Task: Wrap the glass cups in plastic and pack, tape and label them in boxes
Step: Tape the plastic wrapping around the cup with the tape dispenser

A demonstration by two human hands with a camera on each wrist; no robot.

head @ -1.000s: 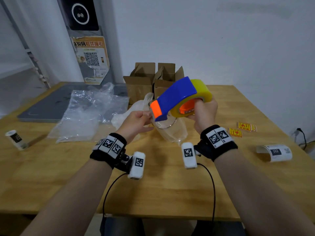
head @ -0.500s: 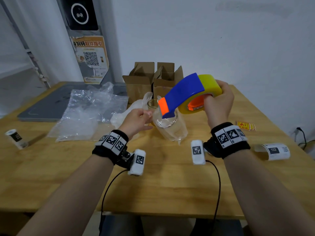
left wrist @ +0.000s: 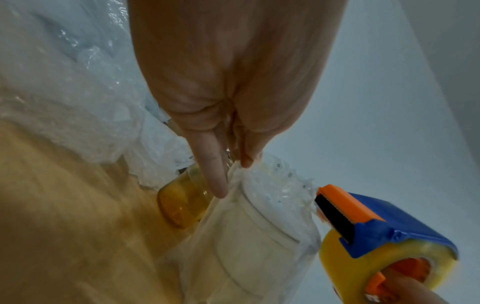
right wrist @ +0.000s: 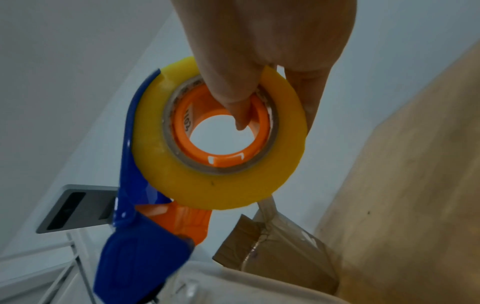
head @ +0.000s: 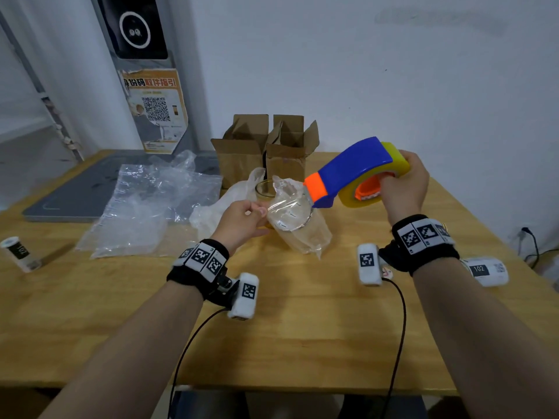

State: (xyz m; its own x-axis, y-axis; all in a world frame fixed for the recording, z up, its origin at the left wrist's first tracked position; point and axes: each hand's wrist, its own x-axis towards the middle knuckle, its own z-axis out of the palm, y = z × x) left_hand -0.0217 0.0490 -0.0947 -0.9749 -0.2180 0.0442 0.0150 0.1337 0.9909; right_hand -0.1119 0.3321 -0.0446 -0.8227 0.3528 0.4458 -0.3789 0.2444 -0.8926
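Observation:
A glass cup wrapped in clear plastic (head: pixel 298 228) (left wrist: pixel 249 242) stands mid-table. My left hand (head: pixel 242 219) (left wrist: pixel 233 164) pinches the plastic at the cup's top. A bare glass cup (head: pixel 264 189) (left wrist: pixel 182 203) stands just behind it. My right hand (head: pixel 403 189) grips a blue and orange tape dispenser (head: pixel 354 170) (right wrist: pixel 145 236) by its yellow tape roll (right wrist: pixel 221 181), thumb inside the orange core. A strip of clear tape runs from the dispenser's orange end (left wrist: pixel 337 201) over the wrapped cup's top towards my left fingers.
Two open cardboard boxes (head: pixel 266 149) stand at the back of the wooden table (head: pixel 302 343). Loose plastic bags (head: pixel 151 201) lie left, by a grey board (head: pixel 75 195). Label rolls lie far left (head: pixel 19 254) and right (head: pixel 487 270). Small yellow stickers lie half hidden behind my right wrist.
My right hand has drawn the tape dispenser up and to the right, away from the wrapped cup, stretching tape across its top. The left hand stays at the plastic.

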